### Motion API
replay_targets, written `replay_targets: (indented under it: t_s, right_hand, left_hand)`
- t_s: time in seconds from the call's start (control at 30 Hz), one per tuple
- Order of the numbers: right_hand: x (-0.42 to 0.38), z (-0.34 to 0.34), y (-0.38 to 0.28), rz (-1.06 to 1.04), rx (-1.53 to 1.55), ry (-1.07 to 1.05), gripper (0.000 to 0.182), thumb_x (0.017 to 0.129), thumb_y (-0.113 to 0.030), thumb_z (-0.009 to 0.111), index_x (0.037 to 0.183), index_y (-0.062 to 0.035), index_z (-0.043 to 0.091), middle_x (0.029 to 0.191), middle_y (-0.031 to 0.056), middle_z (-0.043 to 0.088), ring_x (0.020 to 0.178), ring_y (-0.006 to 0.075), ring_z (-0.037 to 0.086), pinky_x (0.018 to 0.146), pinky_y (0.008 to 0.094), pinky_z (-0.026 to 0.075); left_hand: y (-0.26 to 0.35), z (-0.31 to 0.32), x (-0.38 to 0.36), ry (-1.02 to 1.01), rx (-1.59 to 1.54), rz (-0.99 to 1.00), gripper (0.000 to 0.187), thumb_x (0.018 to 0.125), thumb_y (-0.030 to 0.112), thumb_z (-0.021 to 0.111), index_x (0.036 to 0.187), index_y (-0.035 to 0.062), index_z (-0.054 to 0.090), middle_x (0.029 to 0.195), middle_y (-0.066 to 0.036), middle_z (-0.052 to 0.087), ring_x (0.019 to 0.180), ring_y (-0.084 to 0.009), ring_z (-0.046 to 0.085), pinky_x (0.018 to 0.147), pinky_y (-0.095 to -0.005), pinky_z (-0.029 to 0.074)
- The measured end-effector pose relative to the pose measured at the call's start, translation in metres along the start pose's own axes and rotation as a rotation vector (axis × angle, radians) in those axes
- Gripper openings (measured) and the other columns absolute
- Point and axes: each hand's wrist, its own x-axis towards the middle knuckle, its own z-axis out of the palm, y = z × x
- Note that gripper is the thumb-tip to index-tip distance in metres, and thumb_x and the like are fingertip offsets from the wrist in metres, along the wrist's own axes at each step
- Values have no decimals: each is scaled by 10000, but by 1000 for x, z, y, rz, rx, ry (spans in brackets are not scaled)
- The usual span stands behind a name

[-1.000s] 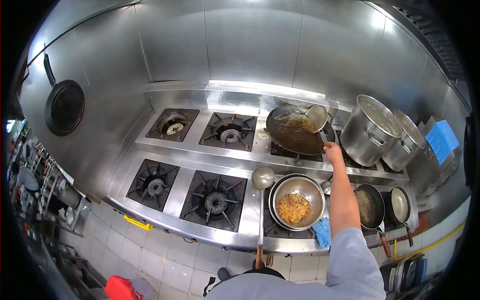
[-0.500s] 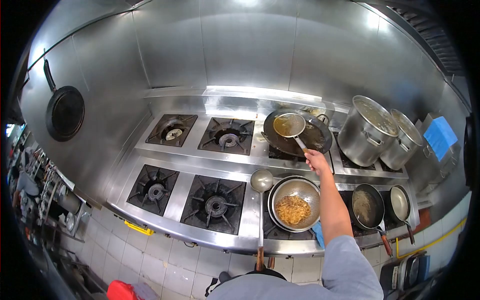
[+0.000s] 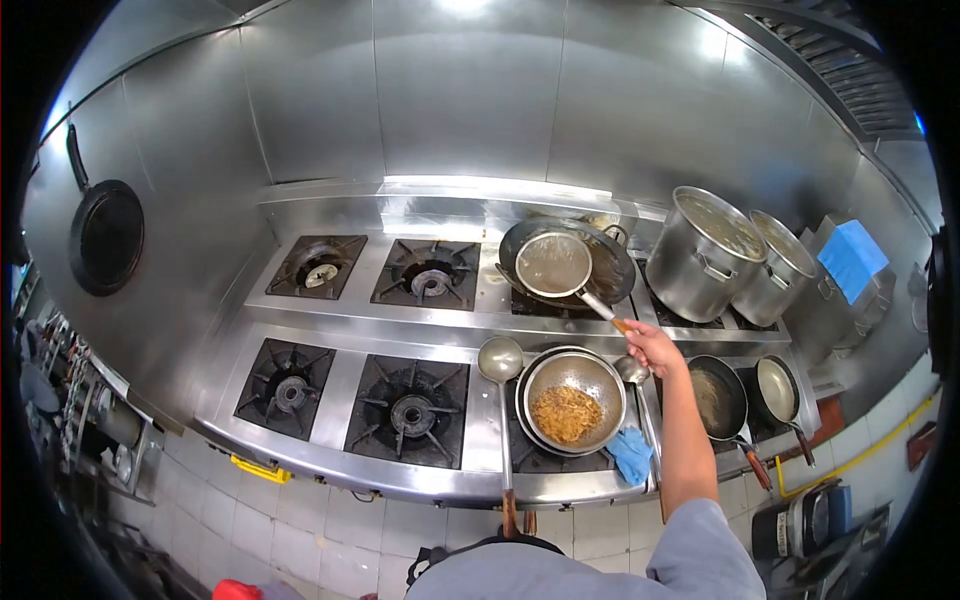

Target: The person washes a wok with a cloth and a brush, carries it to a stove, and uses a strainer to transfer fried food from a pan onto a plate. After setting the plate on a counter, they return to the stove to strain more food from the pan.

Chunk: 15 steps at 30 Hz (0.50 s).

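My right hand (image 3: 652,349) is closed round the wooden-tipped handle of a round mesh strainer (image 3: 553,265), which is over the dark wok (image 3: 607,278) on the back row. Nearer me, a metal bowl with holes (image 3: 604,381) holds browned, fried-looking pieces (image 3: 566,414). A long-handled ladle (image 3: 500,359) lies left of this bowl, and a crumpled blue cloth (image 3: 630,455) is on its right. Another ladle (image 3: 632,370) lies partly behind my right forearm. My left hand does not show.
Two tall steel pots (image 3: 707,257) stand at the back right. Two frying pans (image 3: 719,399) sit at the front right. Bare burners (image 3: 412,412) are on the left. A black pan (image 3: 107,238) hangs on the left wall.
The strainer has shifted left and a little nearer in the view, with my right hand further back along its handle. The blue cloth and second ladle are more visible. The whole view has shifted slightly.
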Motion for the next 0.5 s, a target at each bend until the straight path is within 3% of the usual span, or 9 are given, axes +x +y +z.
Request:
replay_targets:
  t_s: [0.07,0.13,0.2,0.23,0.3,0.33,0.4,0.47,0.5]
  right_hand:
    - [-8,-16,-7,-45,-90,81,456,882,-157,567,1308,-66,435,599,-16,504,393,56,375,352,201,276]
    - [-5,-32,-15,-107,-216,192,469,878,-168,569,1315,-60,438,585,-27,482,400,44,369,356,199,287]
    - [5,-49,-25,-151,-498,330,442,849,-188,592,1268,-83,500,685,68,607,510,164,558,466,290,448]
    - [11,-57,-25,-146,-502,335,442,849,-188,592,1268,-83,500,685,68,607,510,164,558,466,290,448]
    - [22,-70,-24,-439,-1129,652,416,810,-208,613,1210,-108,554,936,162,658,836,309,639,729,398,503]
    - [16,-64,-36,-434,-1136,650,416,810,-208,613,1210,-108,554,936,162,658,836,309,639,729,398,503]
    - [2,-51,-60,-171,-1164,632,418,784,-228,626,1185,-122,570,1110,169,597,1066,349,541,901,427,431]
    - [8,-59,-60,-161,-1184,602,422,781,-219,627,1185,-112,569,1120,160,595,1068,339,543,906,416,431]
    - [18,-70,-52,-226,-1185,505,402,787,-214,623,1173,-112,580,1034,159,626,937,321,592,801,407,468]
  left_hand:
    - [0,-5,8,-77,-78,118,479,933,359,444,1279,28,424,1083,-155,579,873,-240,588,689,-361,505]
    - [1,-6,19,-94,-91,95,495,927,382,454,1290,47,415,1082,-145,578,843,-225,585,672,-346,505]
    - [1,-7,27,-89,-105,67,485,924,386,463,1281,59,425,1068,-130,588,833,-215,588,662,-344,504]
    - [1,-9,30,-95,-101,63,485,924,386,463,1281,59,425,1068,-130,588,833,-215,588,662,-344,504]
    - [0,-11,32,-75,-41,45,466,924,384,465,1270,72,437,1041,-110,603,807,-200,589,644,-333,501]
    - [-1,-12,33,-79,-40,39,466,924,384,465,1270,72,437,1041,-110,603,807,-200,589,644,-333,501]
    - [-3,-15,36,-90,-32,31,457,923,384,467,1255,71,450,1015,-103,612,785,-192,591,627,-325,500]
    - [-8,-18,36,-89,-47,45,453,924,380,467,1251,67,453,1012,-105,612,783,-191,590,621,-324,500]
    - [-11,-19,35,-85,-61,60,449,924,376,467,1246,63,457,1010,-106,612,780,-190,590,615,-322,500]
